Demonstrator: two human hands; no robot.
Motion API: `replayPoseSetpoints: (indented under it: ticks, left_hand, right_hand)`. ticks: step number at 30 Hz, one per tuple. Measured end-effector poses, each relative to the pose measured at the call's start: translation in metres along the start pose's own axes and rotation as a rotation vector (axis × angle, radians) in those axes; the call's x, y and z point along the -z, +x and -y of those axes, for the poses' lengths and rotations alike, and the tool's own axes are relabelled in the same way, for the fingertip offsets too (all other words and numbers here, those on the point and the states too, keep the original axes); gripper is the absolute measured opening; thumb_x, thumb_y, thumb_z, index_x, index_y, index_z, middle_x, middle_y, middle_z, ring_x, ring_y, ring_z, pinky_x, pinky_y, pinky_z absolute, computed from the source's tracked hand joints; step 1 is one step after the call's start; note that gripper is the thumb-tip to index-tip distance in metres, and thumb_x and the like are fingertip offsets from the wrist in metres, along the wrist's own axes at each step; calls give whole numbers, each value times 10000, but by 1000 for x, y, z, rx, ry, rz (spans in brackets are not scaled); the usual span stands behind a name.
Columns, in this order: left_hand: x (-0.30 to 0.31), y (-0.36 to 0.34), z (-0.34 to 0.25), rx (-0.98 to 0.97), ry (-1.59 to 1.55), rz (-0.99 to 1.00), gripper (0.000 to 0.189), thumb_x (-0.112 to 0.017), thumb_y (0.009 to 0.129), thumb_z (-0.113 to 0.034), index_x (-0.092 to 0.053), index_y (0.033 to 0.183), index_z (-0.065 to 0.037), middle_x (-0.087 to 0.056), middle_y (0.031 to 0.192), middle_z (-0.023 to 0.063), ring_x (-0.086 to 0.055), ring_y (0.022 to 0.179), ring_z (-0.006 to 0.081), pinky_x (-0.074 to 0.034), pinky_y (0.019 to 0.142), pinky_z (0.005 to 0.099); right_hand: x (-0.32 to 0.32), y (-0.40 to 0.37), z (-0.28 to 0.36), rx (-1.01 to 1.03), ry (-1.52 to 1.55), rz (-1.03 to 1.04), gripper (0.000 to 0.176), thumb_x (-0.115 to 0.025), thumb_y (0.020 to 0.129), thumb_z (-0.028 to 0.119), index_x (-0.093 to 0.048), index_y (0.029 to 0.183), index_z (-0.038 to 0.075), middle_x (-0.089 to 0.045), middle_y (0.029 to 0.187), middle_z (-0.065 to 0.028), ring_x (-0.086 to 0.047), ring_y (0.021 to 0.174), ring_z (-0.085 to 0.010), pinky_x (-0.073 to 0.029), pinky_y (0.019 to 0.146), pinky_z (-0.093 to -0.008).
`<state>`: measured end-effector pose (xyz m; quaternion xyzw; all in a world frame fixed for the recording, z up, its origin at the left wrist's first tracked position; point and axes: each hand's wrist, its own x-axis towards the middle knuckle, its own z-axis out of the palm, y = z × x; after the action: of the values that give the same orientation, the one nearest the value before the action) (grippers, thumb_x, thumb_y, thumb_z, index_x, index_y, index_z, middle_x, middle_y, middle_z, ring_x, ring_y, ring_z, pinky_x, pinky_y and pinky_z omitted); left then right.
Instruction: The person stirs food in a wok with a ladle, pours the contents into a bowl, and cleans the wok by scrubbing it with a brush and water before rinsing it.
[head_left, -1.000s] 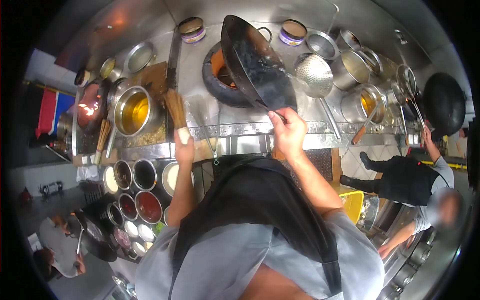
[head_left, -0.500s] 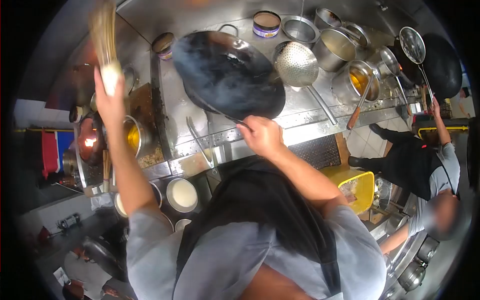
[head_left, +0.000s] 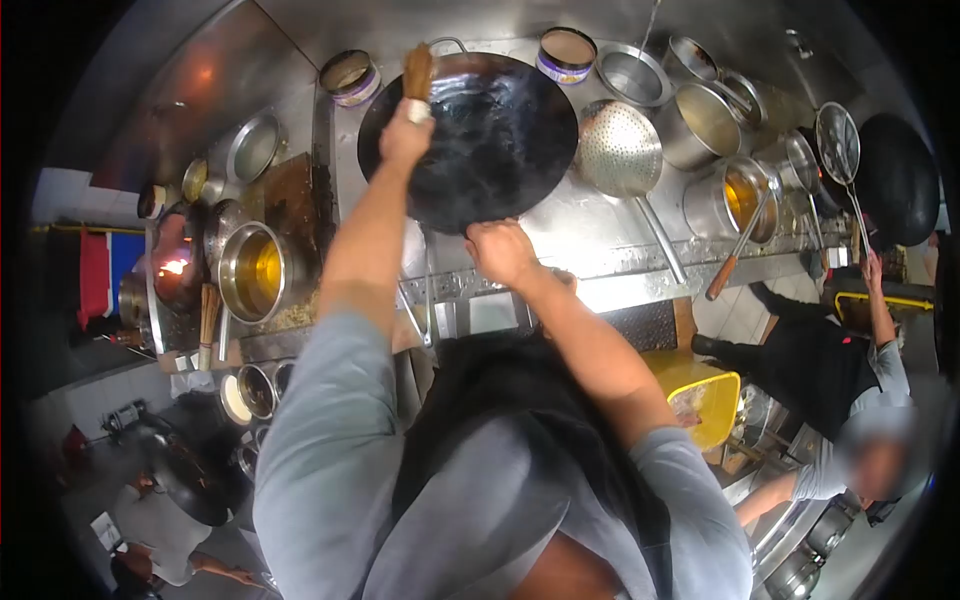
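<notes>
A large dark wok (head_left: 490,150) with a wet, shiny inside sits on the steel counter in front of me, faint steam over it. My left hand (head_left: 408,135) is closed around the pale handle of a bamboo brush (head_left: 418,75), its bristles pointing up over the wok's left rim. My right hand (head_left: 502,252) is closed at the wok's near edge, gripping its handle, which is mostly hidden under the fingers. A perforated ladle (head_left: 620,148) lies just right of the wok, its long handle toward me.
Pots (head_left: 700,125) and an oil pot (head_left: 738,200) stand to the right; another oil pot (head_left: 252,272) and a burner flame (head_left: 174,267) are at left. A yellow bin (head_left: 715,405) is below. A co-worker (head_left: 830,360) at right holds a ladle (head_left: 838,145).
My left hand has brought the brush from the far upper left over to the wok's left side. The wok's inside now faces up more fully. My right hand keeps its grip.
</notes>
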<state>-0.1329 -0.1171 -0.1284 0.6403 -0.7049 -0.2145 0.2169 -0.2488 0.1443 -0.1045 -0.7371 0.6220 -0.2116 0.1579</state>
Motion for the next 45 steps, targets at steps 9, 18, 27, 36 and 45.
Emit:
replayPoseSetpoints:
  ticks: [9,18,27,36,45]
  left_hand:
    - [57,-80,13,-677,285,627,695,-793,734,-348,-574,1377,-200,-721,1061,130,-705,946,283,-545,855,403]
    - [17,38,35,15,-34,193,563,-774,786,-366,-593,1279,-164,-731,905,106,-708,702,239,-583,605,385]
    - [59,-53,33,-547,427,593,683,-791,736,-347,-560,1373,-264,-717,1103,95,-686,1026,277,-535,862,419]
    - [168,-19,79,-21,35,-114,778,-683,851,-483,-392,1515,-203,-591,1353,193,-566,1249,357,-443,1025,430]
    - [46,-279,181,517,41,123,780,-654,864,-375,-321,1541,-174,-667,1147,248,-658,1060,394,-504,927,477]
  right_hand:
    - [8,8,8,-71,4,117,181,-645,876,217,-676,829,45,-706,848,-176,-685,828,-361,-523,804,-478]
    - [3,5,14,-23,5,32,187,-663,874,222,-666,818,43,-695,845,-177,-673,809,-372,-530,772,-470]
    - [-2,7,13,-10,-13,43,206,-663,883,232,-666,811,39,-691,823,-183,-672,783,-374,-532,737,-468]
    - [5,12,27,-107,-22,129,220,-642,896,252,-683,849,41,-708,878,-186,-686,835,-372,-538,803,-471]
    - [-4,12,17,-75,-73,133,248,-636,905,275,-686,863,35,-706,891,-206,-681,850,-400,-533,794,-498]
